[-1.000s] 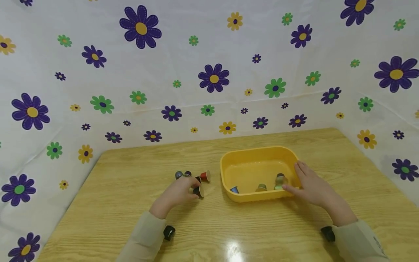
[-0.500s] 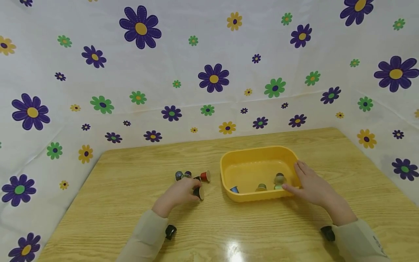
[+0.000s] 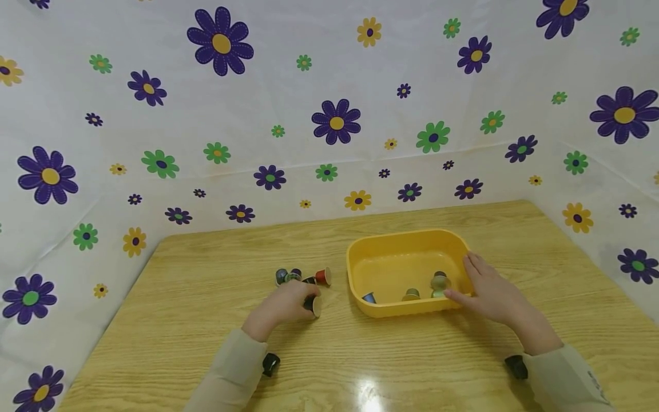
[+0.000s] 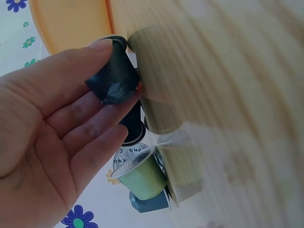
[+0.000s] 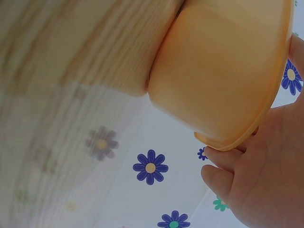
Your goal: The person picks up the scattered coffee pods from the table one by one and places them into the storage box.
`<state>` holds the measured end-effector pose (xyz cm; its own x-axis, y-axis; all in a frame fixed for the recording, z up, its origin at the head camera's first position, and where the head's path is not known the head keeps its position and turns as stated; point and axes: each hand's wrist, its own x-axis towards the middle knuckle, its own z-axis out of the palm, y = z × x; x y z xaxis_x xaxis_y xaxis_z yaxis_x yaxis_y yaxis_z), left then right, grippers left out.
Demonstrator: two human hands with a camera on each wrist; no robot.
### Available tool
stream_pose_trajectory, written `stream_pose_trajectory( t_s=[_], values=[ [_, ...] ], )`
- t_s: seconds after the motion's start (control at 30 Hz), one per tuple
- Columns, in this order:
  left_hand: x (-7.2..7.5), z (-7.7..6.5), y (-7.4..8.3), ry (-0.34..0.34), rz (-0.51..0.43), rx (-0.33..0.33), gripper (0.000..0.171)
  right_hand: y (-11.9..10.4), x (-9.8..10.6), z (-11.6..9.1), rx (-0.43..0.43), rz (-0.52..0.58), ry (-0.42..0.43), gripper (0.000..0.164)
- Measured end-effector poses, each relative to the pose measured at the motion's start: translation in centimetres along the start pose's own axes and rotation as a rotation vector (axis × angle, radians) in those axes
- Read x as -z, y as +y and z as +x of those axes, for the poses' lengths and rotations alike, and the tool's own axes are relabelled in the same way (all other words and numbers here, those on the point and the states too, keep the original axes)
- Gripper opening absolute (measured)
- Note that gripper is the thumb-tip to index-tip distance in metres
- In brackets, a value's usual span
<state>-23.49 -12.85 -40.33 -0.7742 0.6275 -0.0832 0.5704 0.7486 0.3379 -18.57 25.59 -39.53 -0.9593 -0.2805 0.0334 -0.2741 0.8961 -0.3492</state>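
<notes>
My left hand (image 3: 301, 298) pinches a dark capsule (image 3: 313, 305) between thumb and fingers, just above the wooden table (image 3: 206, 320). The left wrist view shows the same dark capsule (image 4: 115, 81) in that hand (image 4: 57, 123), with a green capsule (image 4: 138, 175) and a blue one (image 4: 151, 203) lying beyond the fingers. My right hand (image 3: 471, 286) grips the right rim of a yellow tub (image 3: 407, 243), thumb over the edge. In the right wrist view its fingers (image 5: 223, 159) curl under the tub's rim (image 5: 247, 133).
A small cluster of capsules, among them a grey one (image 3: 281, 276) and a red one (image 3: 323, 277), lies left of the tub. Inside the tub lie a blue (image 3: 368, 297), a gold (image 3: 411, 294) and a greenish capsule (image 3: 440, 282). Flowered cloth (image 3: 334, 123) walls the table's back and sides.
</notes>
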Motion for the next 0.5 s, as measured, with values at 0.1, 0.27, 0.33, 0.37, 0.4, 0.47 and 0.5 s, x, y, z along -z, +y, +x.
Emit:
stream_pose_trajectory(
  t_s=[0.1,0.27,0.33,0.37,0.4,0.47,0.5],
  values=[
    [0.05,-0.03,0.12,0.003,0.002,-0.001,0.032,-0.02,0.07,0.0,0.0,0.001,0.001,0.093],
    [0.03,-0.03,0.15,0.003,0.004,0.007,0.033,-0.1,0.23,0.04,0.002,0.003,-0.001,0.093],
    [0.06,-0.03,0.16,0.003,0.003,0.008,0.033,-0.11,0.27,0.05,0.003,0.001,-0.002,0.093],
    [0.08,-0.03,0.16,0.003,0.003,0.007,0.034,-0.12,0.28,0.04,0.004,-0.001,-0.003,0.093],
    [0.06,-0.03,0.13,0.003,0.002,0.007,0.034,-0.11,0.28,0.04,0.005,0.0,-0.003,0.093],
    [0.04,-0.04,0.08,0.001,0.0,0.006,0.034,-0.12,0.24,0.0,0.004,-0.002,-0.005,0.093],
    [0.03,-0.05,0.05,0.002,-0.002,0.004,0.034,-0.12,0.23,-0.02,0.004,-0.003,-0.005,0.093]
  ],
)
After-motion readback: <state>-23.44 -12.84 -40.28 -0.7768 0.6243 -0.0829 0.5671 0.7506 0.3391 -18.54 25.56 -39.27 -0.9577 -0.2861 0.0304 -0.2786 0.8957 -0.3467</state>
